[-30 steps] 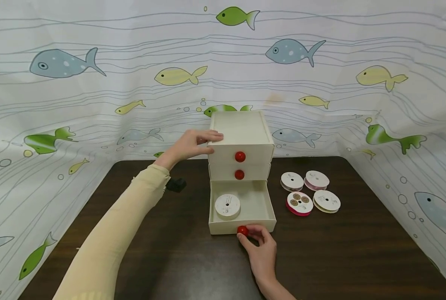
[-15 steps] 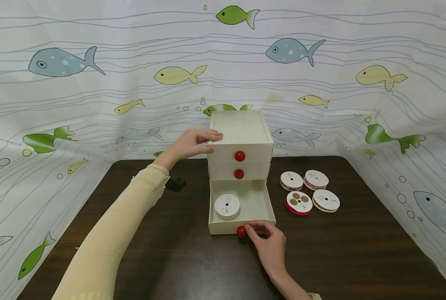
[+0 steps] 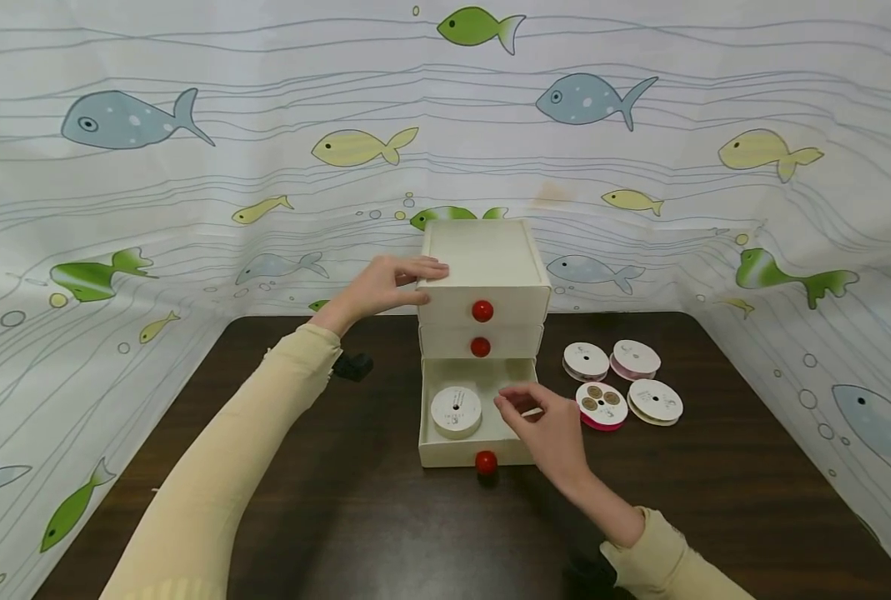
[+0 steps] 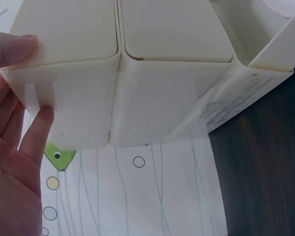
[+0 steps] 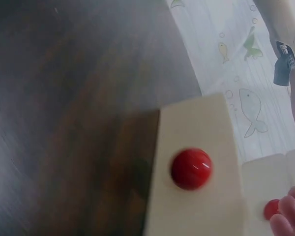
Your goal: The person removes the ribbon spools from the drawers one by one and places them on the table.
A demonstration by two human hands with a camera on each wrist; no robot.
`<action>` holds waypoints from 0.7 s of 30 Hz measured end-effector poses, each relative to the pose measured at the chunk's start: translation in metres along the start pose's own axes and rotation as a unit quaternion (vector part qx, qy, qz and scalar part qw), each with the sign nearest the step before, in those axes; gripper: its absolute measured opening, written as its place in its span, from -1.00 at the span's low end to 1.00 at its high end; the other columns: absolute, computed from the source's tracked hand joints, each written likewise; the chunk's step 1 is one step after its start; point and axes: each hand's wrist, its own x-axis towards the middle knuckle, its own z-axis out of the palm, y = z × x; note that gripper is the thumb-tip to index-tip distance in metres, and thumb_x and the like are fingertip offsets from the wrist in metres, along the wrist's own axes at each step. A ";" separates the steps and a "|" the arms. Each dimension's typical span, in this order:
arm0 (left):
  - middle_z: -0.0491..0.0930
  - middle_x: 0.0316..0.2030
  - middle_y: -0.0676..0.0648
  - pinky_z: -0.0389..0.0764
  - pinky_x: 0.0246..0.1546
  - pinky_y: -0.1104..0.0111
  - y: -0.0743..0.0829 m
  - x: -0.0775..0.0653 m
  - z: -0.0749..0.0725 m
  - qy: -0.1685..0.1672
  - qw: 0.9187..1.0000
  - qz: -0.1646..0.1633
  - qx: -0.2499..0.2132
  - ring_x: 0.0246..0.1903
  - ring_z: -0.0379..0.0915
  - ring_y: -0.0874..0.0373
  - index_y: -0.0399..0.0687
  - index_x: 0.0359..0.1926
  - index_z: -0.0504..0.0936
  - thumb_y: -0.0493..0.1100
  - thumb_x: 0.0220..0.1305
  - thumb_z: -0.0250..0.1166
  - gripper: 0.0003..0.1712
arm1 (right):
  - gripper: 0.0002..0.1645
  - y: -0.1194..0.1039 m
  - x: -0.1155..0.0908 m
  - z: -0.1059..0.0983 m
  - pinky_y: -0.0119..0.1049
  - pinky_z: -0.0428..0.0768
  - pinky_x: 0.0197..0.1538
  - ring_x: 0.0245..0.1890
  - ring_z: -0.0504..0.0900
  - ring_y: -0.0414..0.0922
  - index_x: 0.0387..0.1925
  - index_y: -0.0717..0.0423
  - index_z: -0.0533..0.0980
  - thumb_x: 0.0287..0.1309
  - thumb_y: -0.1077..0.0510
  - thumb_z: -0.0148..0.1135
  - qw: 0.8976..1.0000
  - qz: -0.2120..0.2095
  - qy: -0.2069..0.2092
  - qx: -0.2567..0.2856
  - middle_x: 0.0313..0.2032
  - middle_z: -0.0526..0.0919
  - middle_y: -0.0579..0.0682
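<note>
A cream cabinet (image 3: 486, 250) stands towards the back of the table, its two upper drawers pushed in. The bottom drawer (image 3: 448, 455) is pulled out, with a red round knob (image 3: 486, 462) on its front. Inside that drawer, at the left, lies a white ribbon spool (image 3: 456, 410). My left hand (image 3: 381, 287) grips the cabinet's upper left corner; its thumb and fingers also show in the left wrist view. My right hand (image 3: 553, 425) hovers over the drawer's right side, thumb and fingers loosely bent, holding nothing. Its fingertips (image 5: 287, 214) appear at the right wrist view's edge.
Several ribbon spools lie right of the cabinet, among them a pink-edged one (image 3: 601, 405) and a yellowish-edged one (image 3: 654, 401). The dark wooden table (image 3: 355, 508) is backed by a white sheet (image 3: 265, 100) printed with fish.
My right hand has let go of the bottom drawer's red knob and moved up and right, over the drawer. The left hand and the drawer have stayed put.
</note>
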 end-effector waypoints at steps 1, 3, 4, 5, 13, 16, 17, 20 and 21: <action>0.50 0.32 -0.07 0.40 0.39 0.03 0.001 0.000 0.000 0.000 1.000 -0.001 0.001 0.42 0.30 0.06 0.05 0.22 0.62 -0.17 0.23 0.39 -0.50 | -0.85 0.000 0.005 -0.001 -0.46 0.70 -0.35 -0.44 0.72 -0.26 -0.25 0.06 0.71 0.09 0.20 0.44 1.000 -0.012 -0.010 -0.007 -0.39 0.80 -0.07; 0.50 0.32 -0.08 0.40 0.39 0.01 0.002 0.000 0.000 0.001 1.000 -0.003 0.001 0.41 0.30 0.05 0.02 0.22 0.62 -0.18 0.22 0.39 -0.49 | -0.77 0.000 0.016 -0.004 -0.45 0.71 -0.35 -0.42 0.73 -0.22 -0.18 0.06 0.69 0.08 0.23 0.44 0.999 -0.039 -0.031 -0.023 -0.38 0.80 -0.05; 0.50 0.31 -0.09 0.41 0.38 0.00 0.002 0.000 0.000 0.001 1.000 -0.004 0.000 0.41 0.31 0.04 0.02 0.22 0.62 -0.18 0.22 0.40 -0.49 | -0.74 0.000 0.021 -0.005 -0.44 0.71 -0.35 -0.41 0.73 -0.20 -0.15 0.06 0.68 0.07 0.25 0.44 0.997 -0.051 -0.044 -0.033 -0.37 0.79 -0.04; 0.50 0.32 -0.09 0.40 0.38 0.00 0.002 0.000 0.000 0.002 1.000 -0.005 -0.003 0.41 0.31 0.04 0.02 0.22 0.62 -0.18 0.21 0.40 -0.48 | -0.71 0.000 0.026 -0.006 -0.42 0.72 -0.35 -0.39 0.74 -0.19 -0.12 0.06 0.67 0.06 0.26 0.44 0.995 -0.063 -0.059 -0.042 -0.36 0.79 -0.03; 0.53 0.30 -0.05 0.43 0.37 0.04 0.000 0.001 0.000 0.000 1.000 0.001 -0.008 0.38 0.35 0.09 0.07 0.19 0.64 -0.17 0.21 0.41 -0.50 | -0.68 -0.002 0.072 -0.001 -0.30 0.74 -0.28 -0.34 0.74 -0.20 -0.05 0.09 0.64 0.11 0.25 0.41 0.961 -0.181 -0.180 -0.109 -0.25 0.78 -0.01; 0.53 0.30 -0.04 0.45 0.36 0.04 0.000 0.001 0.000 -0.001 1.000 0.003 -0.001 0.37 0.37 0.09 0.09 0.19 0.65 -0.16 0.21 0.41 -0.51 | -0.69 -0.006 0.091 0.004 -0.29 0.74 -0.22 -0.30 0.75 -0.20 -0.07 0.08 0.64 0.10 0.21 0.42 0.937 -0.227 -0.220 -0.145 -0.21 0.78 -0.02; 0.53 0.30 -0.04 0.45 0.35 0.03 0.000 0.001 -0.001 -0.002 1.000 0.004 0.001 0.37 0.37 0.09 0.10 0.19 0.65 -0.16 0.21 0.41 -0.51 | -0.70 -0.008 0.096 0.005 -0.30 0.74 -0.21 -0.30 0.75 -0.20 -0.08 0.08 0.65 0.10 0.20 0.43 0.929 -0.241 -0.233 -0.158 -0.21 0.79 -0.02; 0.52 0.30 -0.04 0.46 0.35 0.03 0.000 0.000 -0.001 -0.006 1.000 0.004 0.003 0.37 0.37 0.08 0.11 0.20 0.64 -0.15 0.21 0.40 -0.51 | -0.71 -0.012 0.110 0.011 -0.32 0.72 -0.19 -0.30 0.74 -0.20 -0.08 0.05 0.66 0.13 0.14 0.41 0.899 -0.271 -0.279 -0.204 -0.17 0.79 -0.04; 0.52 0.30 -0.05 0.46 0.35 0.02 0.000 0.000 -0.002 -0.006 1.000 0.004 0.003 0.37 0.37 0.08 0.10 0.20 0.64 -0.14 0.22 0.40 -0.51 | -0.70 -0.013 0.113 0.013 -0.34 0.72 -0.18 -0.29 0.75 -0.20 -0.07 0.05 0.66 0.14 0.13 0.40 0.889 -0.278 -0.295 -0.215 -0.15 0.79 -0.04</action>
